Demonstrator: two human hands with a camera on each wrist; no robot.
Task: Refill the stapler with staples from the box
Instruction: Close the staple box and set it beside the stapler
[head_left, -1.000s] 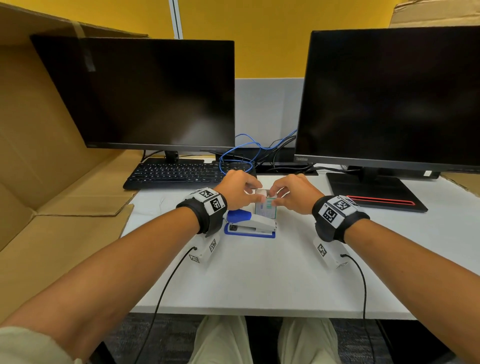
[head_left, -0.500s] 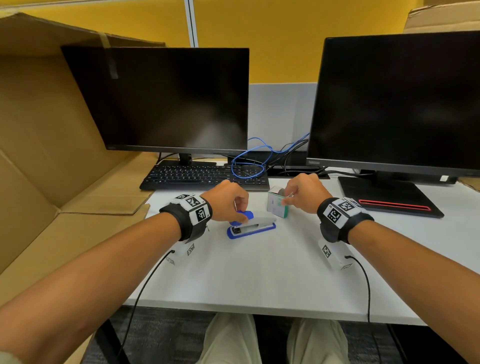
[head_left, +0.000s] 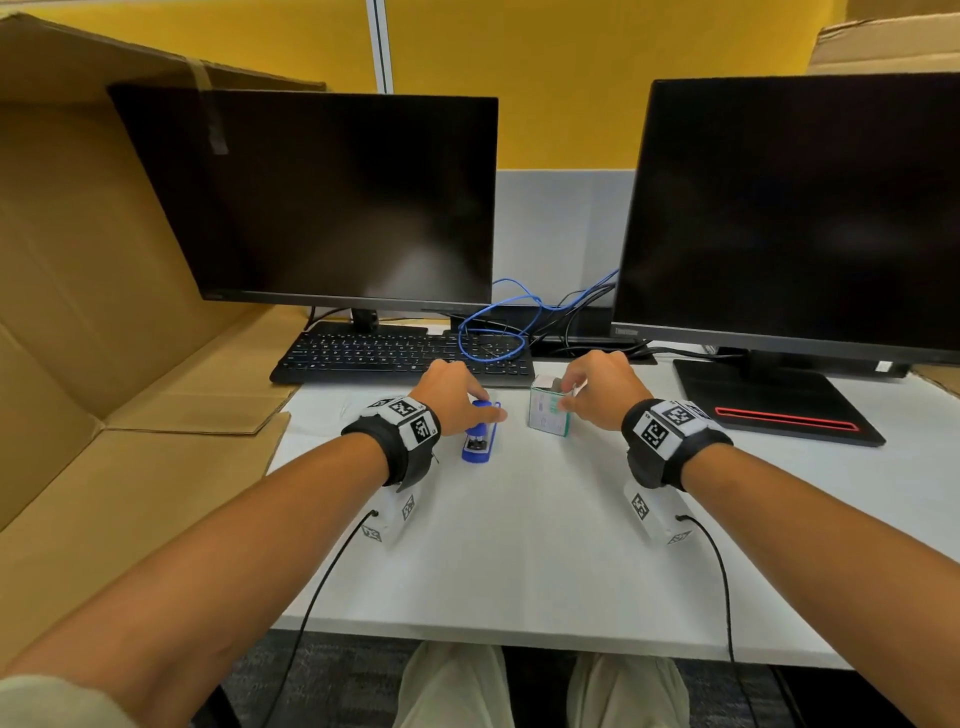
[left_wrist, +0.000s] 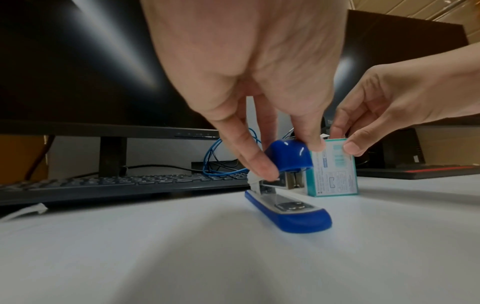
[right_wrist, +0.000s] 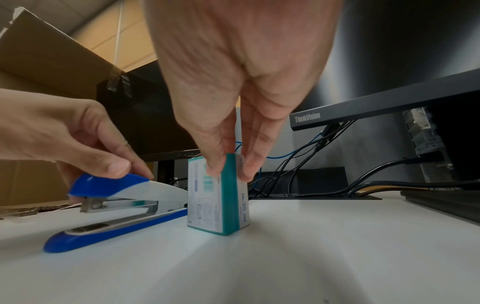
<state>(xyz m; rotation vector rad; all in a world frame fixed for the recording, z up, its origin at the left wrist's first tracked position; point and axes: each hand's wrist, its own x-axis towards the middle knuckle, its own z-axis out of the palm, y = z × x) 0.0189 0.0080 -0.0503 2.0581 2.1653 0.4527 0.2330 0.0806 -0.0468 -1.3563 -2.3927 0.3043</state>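
Note:
A blue and white stapler (head_left: 480, 434) (left_wrist: 285, 189) (right_wrist: 116, 207) lies on the white desk (head_left: 519, 545), its front end toward me. My left hand (head_left: 470, 402) (left_wrist: 283, 156) (right_wrist: 122, 170) pinches the stapler's blue top cover near its front, thumb and fingers on either side. Just to its right a small teal and white staple box (head_left: 548, 413) (left_wrist: 333, 170) (right_wrist: 218, 195) stands upright on the desk. My right hand (head_left: 569, 397) (right_wrist: 228, 170) (left_wrist: 345, 144) grips the box at its top, thumb on one face and fingers on the other. Whether the box is open is unclear.
Two dark monitors (head_left: 332, 197) (head_left: 795, 218) stand at the back, with a black keyboard (head_left: 395, 356) and blue cables (head_left: 498, 332) behind my hands. Flattened cardboard (head_left: 104, 364) lines the left side. The right monitor's base (head_left: 769, 400) sits right of the box.
Both hands held the box above the stapler a second ago. The left hand has let go and taken the stapler's cover; the right hand has set the box upright beside it. The stapler turned lengthwise.

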